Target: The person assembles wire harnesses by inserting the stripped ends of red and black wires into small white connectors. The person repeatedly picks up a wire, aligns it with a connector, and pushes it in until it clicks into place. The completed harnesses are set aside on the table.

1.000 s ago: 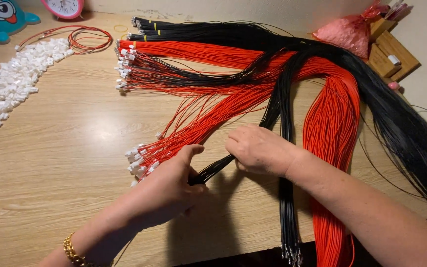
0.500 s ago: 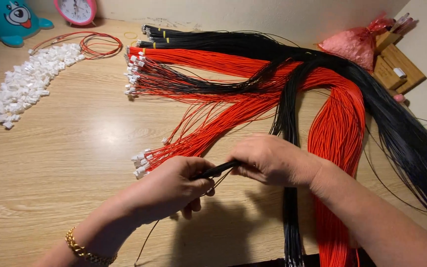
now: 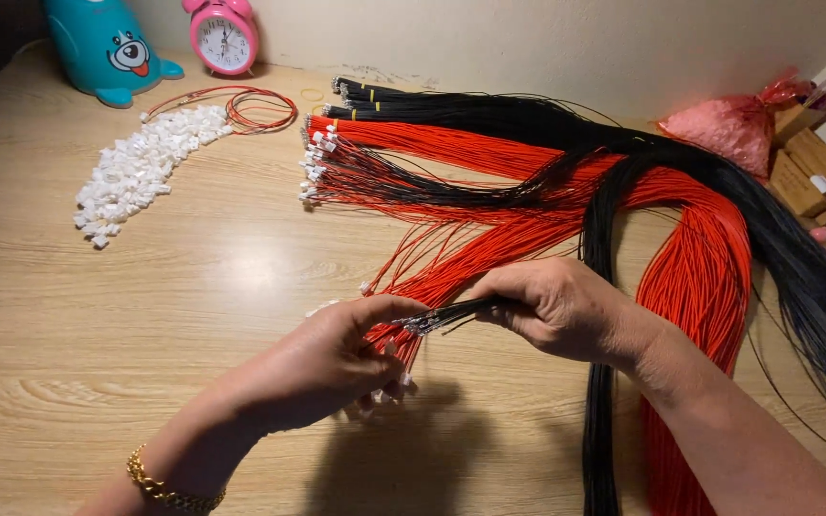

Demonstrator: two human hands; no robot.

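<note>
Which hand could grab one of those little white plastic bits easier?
Probably the left. The left hand is on the same side of the table as the pile of white plastic pieces and only pinches the wire tips. The right hand grips the bundle of black wires and sits farther away.

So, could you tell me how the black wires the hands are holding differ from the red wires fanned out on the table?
The black wires are pinched into a tight bundle between the left hand and the right hand; the red wires lie loose and spread on the table. The black ends look bare and metallic, while the red ends carry small white connectors. Both are thin, long strands.
</note>
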